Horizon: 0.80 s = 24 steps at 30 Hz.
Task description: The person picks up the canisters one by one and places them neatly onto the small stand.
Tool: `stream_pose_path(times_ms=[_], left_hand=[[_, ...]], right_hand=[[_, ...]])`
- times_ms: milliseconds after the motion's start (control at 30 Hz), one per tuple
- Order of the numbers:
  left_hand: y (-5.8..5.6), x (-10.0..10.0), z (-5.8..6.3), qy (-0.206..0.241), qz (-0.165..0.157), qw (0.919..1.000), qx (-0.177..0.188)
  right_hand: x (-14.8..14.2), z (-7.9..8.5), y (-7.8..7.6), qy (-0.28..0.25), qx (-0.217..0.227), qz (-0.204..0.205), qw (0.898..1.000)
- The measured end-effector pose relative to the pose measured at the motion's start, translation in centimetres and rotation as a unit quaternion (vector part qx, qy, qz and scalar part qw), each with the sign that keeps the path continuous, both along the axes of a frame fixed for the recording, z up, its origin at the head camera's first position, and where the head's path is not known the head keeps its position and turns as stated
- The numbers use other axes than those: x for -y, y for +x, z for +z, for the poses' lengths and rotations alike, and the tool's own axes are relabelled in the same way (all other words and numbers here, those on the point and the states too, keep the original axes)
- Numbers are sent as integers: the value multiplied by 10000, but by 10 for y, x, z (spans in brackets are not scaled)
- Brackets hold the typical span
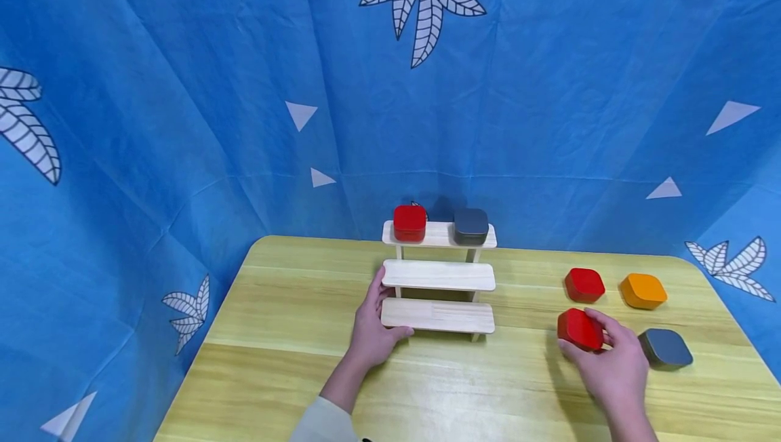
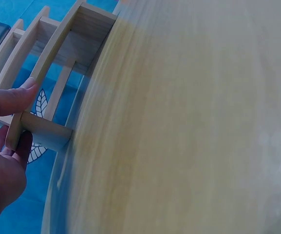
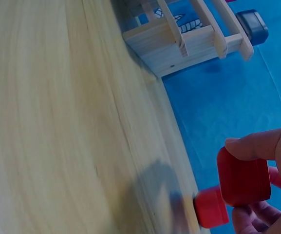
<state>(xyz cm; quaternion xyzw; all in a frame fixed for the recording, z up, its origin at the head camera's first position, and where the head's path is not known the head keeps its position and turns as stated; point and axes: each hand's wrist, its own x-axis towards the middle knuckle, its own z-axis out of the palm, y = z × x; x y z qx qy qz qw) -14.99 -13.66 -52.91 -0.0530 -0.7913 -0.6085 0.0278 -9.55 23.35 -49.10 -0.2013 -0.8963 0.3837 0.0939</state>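
A three-tier wooden shelf [image 1: 438, 276] stands on the table, with a red box [image 1: 409, 224] and a dark grey box [image 1: 470, 226] on its top tier. My left hand [image 1: 373, 330] grips the left end of the lowest tier, thumb along the front edge; the left wrist view shows the thumb over the board [image 2: 55, 48] and fingers beneath it. On the right, my right hand [image 1: 613, 360] pinches a small red box [image 1: 578, 329] with rounded corners between thumb and fingers. In the right wrist view this red box [image 3: 242, 176] is held above the table, its shadow falling on the wood.
Beyond the right hand lie another red box [image 1: 584, 285] and an orange box [image 1: 643, 291]. A dark grey box [image 1: 666, 349] sits just right of that hand. A blue patterned cloth [image 1: 390, 137] hangs behind the wooden table [image 1: 293, 293].
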Motion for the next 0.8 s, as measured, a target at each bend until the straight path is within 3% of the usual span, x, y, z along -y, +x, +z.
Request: stream_pose_path(times_ms=[800], left_hand=[[1, 0, 0, 55, 15, 10000, -46]], right_hand=[[25, 11, -2, -409, -363, 85, 9985]])
